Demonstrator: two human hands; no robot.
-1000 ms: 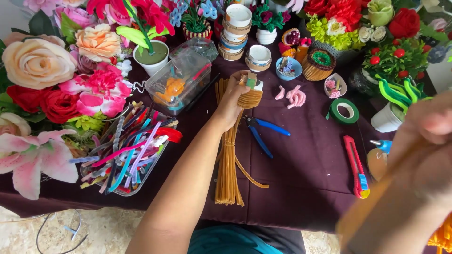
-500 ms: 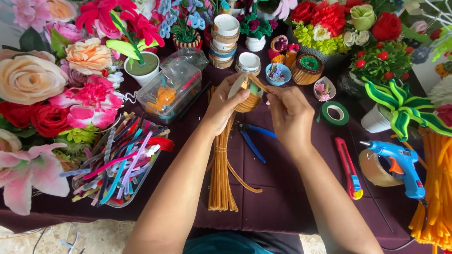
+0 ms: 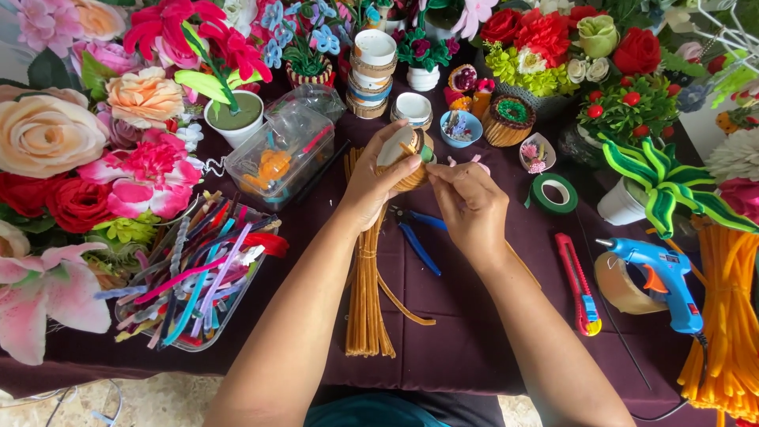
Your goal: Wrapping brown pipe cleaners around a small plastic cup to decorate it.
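We've got the little round pot (image 3: pixel 405 158), half wrapped in tan pipe cleaner, cupped in our left hand (image 3: pixel 378 183), its grip closed around the pot and lifted just above the worktop (image 3: pixel 474 332), likely to turn it freely. Our right hand (image 3: pixel 468 204) pinches at the pot's right edge, fingertips closed on what looks like the end of a tan strand, though it is too small to tell for sure. Directly below lies the bundle of tan pipe cleaners (image 3: pixel 365 292), with blue-handled pliers (image 3: pixel 415 237) just beside it, close under our wrists. The green tape roll (image 3: pixel 555 194) and red utility knife (image 3: pixel 579 285) sit to the right, the blue glue gun (image 3: pixel 662 277) further out.
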